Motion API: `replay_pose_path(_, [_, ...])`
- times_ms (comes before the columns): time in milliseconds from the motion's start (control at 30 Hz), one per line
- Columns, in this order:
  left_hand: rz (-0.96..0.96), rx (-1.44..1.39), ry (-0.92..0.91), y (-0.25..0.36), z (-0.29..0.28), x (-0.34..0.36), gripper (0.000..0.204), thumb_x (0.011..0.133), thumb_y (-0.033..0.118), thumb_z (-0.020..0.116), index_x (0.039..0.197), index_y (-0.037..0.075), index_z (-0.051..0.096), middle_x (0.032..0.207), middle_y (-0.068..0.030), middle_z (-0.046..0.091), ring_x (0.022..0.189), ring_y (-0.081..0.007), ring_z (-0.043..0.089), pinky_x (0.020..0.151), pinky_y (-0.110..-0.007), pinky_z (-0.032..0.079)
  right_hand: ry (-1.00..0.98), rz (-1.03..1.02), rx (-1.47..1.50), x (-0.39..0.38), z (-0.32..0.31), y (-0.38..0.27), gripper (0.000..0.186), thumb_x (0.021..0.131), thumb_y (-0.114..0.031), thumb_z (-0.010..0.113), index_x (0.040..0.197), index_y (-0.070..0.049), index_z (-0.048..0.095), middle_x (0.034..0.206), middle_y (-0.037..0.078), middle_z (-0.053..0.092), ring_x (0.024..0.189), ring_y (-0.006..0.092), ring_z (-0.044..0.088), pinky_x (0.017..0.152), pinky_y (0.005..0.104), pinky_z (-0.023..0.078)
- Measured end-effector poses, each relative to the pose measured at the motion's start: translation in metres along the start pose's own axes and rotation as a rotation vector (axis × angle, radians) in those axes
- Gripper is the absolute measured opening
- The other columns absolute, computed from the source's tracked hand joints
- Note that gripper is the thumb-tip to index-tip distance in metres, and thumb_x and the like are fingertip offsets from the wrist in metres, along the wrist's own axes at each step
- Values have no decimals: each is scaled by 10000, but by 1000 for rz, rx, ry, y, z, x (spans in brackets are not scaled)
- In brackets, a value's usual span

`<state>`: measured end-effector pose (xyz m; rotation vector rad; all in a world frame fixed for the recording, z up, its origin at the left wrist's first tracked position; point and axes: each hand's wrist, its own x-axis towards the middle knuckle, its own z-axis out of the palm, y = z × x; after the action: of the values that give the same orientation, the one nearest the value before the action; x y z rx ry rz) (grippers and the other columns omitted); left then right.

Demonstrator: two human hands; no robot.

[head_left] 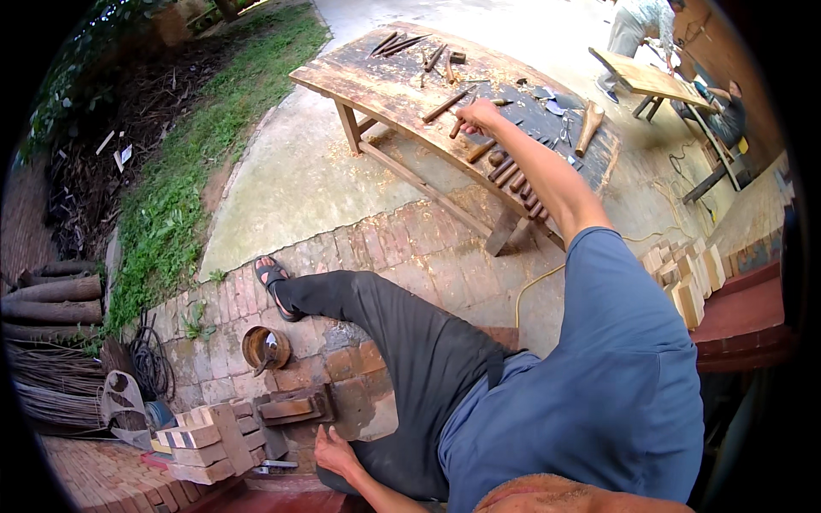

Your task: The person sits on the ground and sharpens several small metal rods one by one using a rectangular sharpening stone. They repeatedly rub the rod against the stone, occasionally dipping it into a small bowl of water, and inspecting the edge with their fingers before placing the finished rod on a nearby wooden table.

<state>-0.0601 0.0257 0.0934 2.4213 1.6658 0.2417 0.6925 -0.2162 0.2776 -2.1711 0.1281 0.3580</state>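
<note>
My right arm reaches out over the wooden workbench [376, 64]. There my right hand [479, 116] is closed round a wooden-handled tool [457, 128]; its working end is hard to make out. A row of wooden-handled tools [505, 171] lies beside it along the near edge. Close to the hand is another long, slim tool [447, 104]. Low by my bent knee, my left hand [338, 451] hangs with its fingers apart and nothing visible in them. Just beyond it sits a wet, brown rectangular block [295, 405] on the brick paving.
A rusty round pot [266, 348] stands near my sandalled foot. Stacked timber blocks [205, 445] are at lower left, with more cut blocks [688, 278] at right. A yellow cord [534, 280] crosses the ground. People work by another bench [646, 75] at far right.
</note>
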Motion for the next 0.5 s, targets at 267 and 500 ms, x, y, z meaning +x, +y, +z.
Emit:
replay_pose_path(267, [26,-661,123,42,21,9,303,937,198,750,1169,7,780,1040,-193,791,921,-362,758,859,-441,564,-493,-335,318,-219,98,67,207,943,-167,710,839,12,700,704,78,714,552,102,645,466,247,511])
replay_pose_path(500, [-66,-1334,-322,152,-26,15,531,1100,393,577,1464,6,590,1198,-135,733,997,-209,709,890,-311,555,-1069,-476,180,-410,181,154,283,928,-184,704,743,-6,586,672,85,712,542,135,678,483,310,512])
